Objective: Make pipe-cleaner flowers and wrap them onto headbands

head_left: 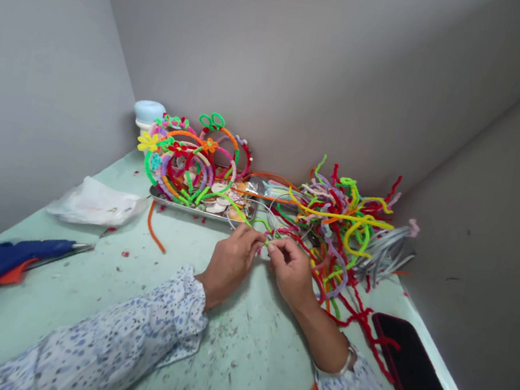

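Observation:
My left hand [231,261] and my right hand [293,273] meet over the middle of the table, fingertips almost touching. Both pinch a thin lime-green pipe cleaner [235,205], whose long end runs up and left from the fingers. A bit of pink shows just below the pinch, but the fingers hide most of what is there. Right behind the hands, thin pale wire loops [270,215] stand or lie; whether they join the green strand I cannot tell. Finished-looking pipe-cleaner headbands [181,164], some with flowers, are heaped behind my left hand.
Headbands rest over a metal tray [189,211] of round pieces. Many loose pipe cleaners [343,227] pile at right, beside grey strips [391,250] and a phone [423,376]. On the left lie a blue glue gun [9,268] and a plastic bag [97,202]; a lidded container [149,112] stands behind.

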Demonstrator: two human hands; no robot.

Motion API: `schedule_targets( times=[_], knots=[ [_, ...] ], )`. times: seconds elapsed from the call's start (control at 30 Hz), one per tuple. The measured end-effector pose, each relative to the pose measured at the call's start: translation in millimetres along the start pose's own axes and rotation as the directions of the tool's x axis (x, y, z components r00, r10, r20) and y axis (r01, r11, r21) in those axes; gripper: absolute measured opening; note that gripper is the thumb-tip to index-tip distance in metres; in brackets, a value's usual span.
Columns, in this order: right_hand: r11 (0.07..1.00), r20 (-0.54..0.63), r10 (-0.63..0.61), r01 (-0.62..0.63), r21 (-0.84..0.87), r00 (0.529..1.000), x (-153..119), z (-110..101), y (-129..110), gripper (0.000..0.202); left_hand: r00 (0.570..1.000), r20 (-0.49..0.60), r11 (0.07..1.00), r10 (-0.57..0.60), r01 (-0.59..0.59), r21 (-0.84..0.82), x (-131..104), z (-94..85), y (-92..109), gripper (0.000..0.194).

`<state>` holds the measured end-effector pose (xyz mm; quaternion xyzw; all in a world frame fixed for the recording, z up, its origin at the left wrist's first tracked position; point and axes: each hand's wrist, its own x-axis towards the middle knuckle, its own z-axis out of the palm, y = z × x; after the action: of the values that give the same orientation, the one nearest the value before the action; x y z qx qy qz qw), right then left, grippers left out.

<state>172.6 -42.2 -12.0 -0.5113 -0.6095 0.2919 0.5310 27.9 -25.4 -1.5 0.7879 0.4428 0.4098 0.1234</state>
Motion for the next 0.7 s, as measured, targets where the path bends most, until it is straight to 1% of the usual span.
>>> schedule_targets(
  times=[0.2, 0.47, 0.7],
  knots=[
    [1.000, 0.003, -0.016, 0.016, -0.026, 1.000, 0.0, 0.2, 3.0, 0.014, 1.000, 0.017, 1.000, -0.023, 0.024, -0.015, 0.2, -0.5, 0.7, 0.016],
    [0.999, -0.018, -0.002, 0.001, -0.041, 1.000, 0.1, 0.7, 2.8, 0.015, 1.000, 0.017, 0.999, 0.025, -0.025, -0.038, -0.1, 1.6, -3.9, 0.015],
    [0.999, -0.023, -0.003, 0.002, -0.050, 1.000, -0.7, 0.9, 1.4, 0.016, 1.000, 0.026, 0.999, 0.018, -0.017, -0.030, -0.3, 1.1, -3.6, 0.015]
  ],
)
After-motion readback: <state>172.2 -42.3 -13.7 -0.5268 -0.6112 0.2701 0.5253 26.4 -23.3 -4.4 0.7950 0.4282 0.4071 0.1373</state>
